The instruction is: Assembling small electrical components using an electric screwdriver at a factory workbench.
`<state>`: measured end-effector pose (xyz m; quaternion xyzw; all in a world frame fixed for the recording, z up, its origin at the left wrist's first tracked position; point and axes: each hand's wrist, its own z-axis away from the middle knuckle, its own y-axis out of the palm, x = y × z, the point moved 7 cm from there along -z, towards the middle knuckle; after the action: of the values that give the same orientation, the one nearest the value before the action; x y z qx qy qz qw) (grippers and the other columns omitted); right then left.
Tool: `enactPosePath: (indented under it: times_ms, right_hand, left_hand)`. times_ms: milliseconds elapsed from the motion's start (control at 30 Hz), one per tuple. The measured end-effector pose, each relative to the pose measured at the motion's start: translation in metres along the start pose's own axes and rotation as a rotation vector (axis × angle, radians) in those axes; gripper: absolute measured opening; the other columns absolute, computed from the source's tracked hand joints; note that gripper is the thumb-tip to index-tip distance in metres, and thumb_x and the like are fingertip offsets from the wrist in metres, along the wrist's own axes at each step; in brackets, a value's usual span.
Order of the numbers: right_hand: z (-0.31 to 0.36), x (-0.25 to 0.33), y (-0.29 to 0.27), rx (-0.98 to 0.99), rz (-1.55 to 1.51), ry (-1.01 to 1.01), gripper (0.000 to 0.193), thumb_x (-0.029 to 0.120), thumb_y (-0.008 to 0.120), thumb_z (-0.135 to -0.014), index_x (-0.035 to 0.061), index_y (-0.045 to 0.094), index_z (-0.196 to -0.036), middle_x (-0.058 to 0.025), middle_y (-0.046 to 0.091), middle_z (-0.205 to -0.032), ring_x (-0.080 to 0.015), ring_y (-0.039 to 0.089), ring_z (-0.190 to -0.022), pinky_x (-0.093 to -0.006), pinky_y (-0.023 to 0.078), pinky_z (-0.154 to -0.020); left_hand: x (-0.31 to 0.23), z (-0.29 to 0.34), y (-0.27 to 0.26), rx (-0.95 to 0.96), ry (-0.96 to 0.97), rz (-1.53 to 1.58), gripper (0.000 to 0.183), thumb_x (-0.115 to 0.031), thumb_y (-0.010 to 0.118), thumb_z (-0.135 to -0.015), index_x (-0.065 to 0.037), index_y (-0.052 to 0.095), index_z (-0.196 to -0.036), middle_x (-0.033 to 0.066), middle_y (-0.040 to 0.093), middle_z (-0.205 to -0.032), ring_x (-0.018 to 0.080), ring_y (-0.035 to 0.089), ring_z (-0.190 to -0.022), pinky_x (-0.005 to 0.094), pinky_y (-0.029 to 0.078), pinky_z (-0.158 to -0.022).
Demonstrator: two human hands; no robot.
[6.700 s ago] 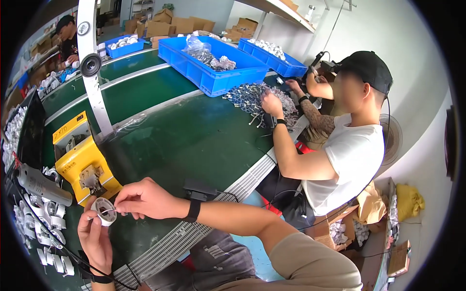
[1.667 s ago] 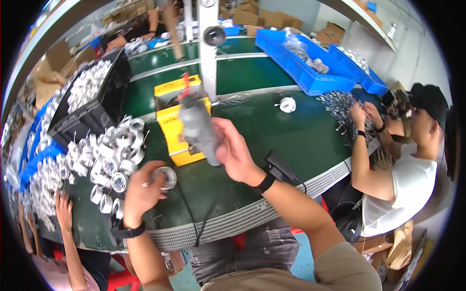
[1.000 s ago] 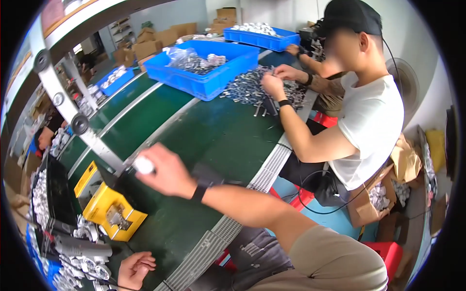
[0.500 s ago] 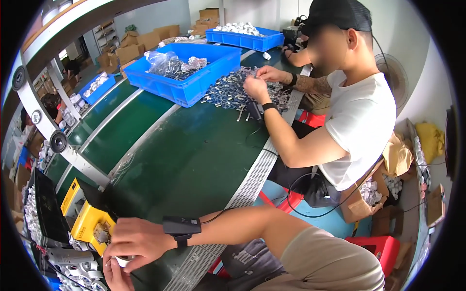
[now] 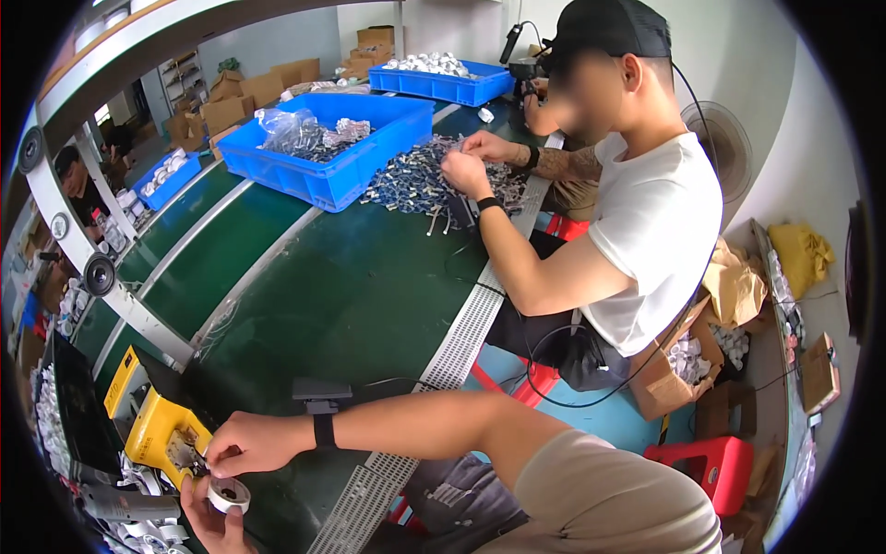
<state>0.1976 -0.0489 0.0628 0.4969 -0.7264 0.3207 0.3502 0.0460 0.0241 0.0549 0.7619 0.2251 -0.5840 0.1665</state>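
A white ring-shaped piece (image 5: 228,496) with a dark centre rests in my left hand (image 5: 214,524), its fingers and thumb around the sides. Just above it, my right hand (image 5: 260,445) is closed with fingertips pinched together near the ring's far edge. Whatever sits in that pinch is too small to make out. Beyond my fingers stands a yellow machine (image 5: 152,434) with a metal part on its front. A black band (image 5: 324,430) circles my right wrist, and a dark box-shaped device (image 5: 321,391) shows beside it with a cable.
A grey cylinder (image 5: 129,503) and many white rings (image 5: 152,534) lie left of my hands. A dark screen (image 5: 78,406) stands behind them. Across the green table (image 5: 341,314), a co-worker (image 5: 646,212) handles small metal-ended parts (image 5: 406,185) beside a blue crate (image 5: 328,175).
My right hand has lifted off the white ring and turned, with its fingers now pinched above it. The ring in my left hand shows more fully. The whole view has shifted slightly.
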Motion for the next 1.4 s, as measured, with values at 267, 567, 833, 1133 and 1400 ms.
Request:
enactPosePath:
  times_ms: [267, 567, 833, 1133, 1400]
  right_hand:
    - [0.000, 0.005, -0.005, 0.134, 0.112, -0.037, 0.022, 0.009, 0.060, -0.084, -0.0019, 0.065, -0.102, -0.0136, 0.067, -0.093, -0.0253, 0.064, -0.084, -0.0355, 0.049, -0.072]
    - [0.000, 0.007, -0.024, 0.029, -0.098, 0.133, 0.017, 0.008, 0.068, -0.079, -0.0020, 0.068, -0.093, -0.0080, 0.070, -0.077, -0.0122, 0.064, -0.068, -0.0251, 0.049, -0.061]
    - [-0.007, 0.000, 0.012, 0.247, -0.050, 0.162, 0.018, 0.017, 0.069, -0.080, -0.0001, 0.067, -0.085, -0.0085, 0.065, -0.084, -0.0143, 0.062, -0.074, -0.0276, 0.050, -0.065]
    - [0.004, 0.001, 0.006, 0.167, 0.204, 0.241, 0.010, 0.009, 0.066, -0.078, 0.0013, 0.062, -0.081, -0.0066, 0.058, -0.082, -0.0182, 0.058, -0.079, -0.0301, 0.045, -0.073]
    - [0.002, 0.007, 0.008, 0.063, 0.342, 0.223, 0.011, 0.008, 0.067, -0.073, 0.0012, 0.059, -0.077, -0.0070, 0.055, -0.079, -0.0203, 0.057, -0.075, -0.0313, 0.044, -0.069]
  left_hand:
    - [-0.016, -0.004, 0.017, 0.023, -0.061, 0.043, 0.058, -0.008, 0.067, -0.084, 0.004, 0.040, -0.134, 0.0133, 0.050, -0.130, 0.0230, 0.050, -0.115, 0.0335, 0.037, -0.102]
    - [0.002, 0.005, 0.014, 0.095, -0.145, 0.203, 0.058, -0.006, 0.062, -0.084, 0.001, 0.037, -0.137, 0.0145, 0.046, -0.132, 0.0277, 0.049, -0.118, 0.0418, 0.038, -0.104]
    - [0.019, 0.011, -0.002, -0.124, -0.329, 0.497, 0.029, -0.024, 0.047, -0.095, -0.009, 0.047, -0.120, 0.0115, 0.055, -0.119, 0.0257, 0.056, -0.111, 0.0475, 0.053, -0.087]
    - [0.031, -0.007, 0.010, -0.020, -0.394, 0.712, 0.034, -0.015, 0.042, -0.094, -0.002, 0.048, -0.124, 0.0149, 0.057, -0.117, 0.0295, 0.058, -0.110, 0.0528, 0.047, -0.096]
    - [0.026, -0.008, 0.005, -0.027, -0.396, 0.724, 0.043, -0.016, 0.040, -0.094, 0.000, 0.042, -0.133, 0.0163, 0.057, -0.121, 0.0306, 0.057, -0.112, 0.0506, 0.045, -0.099]
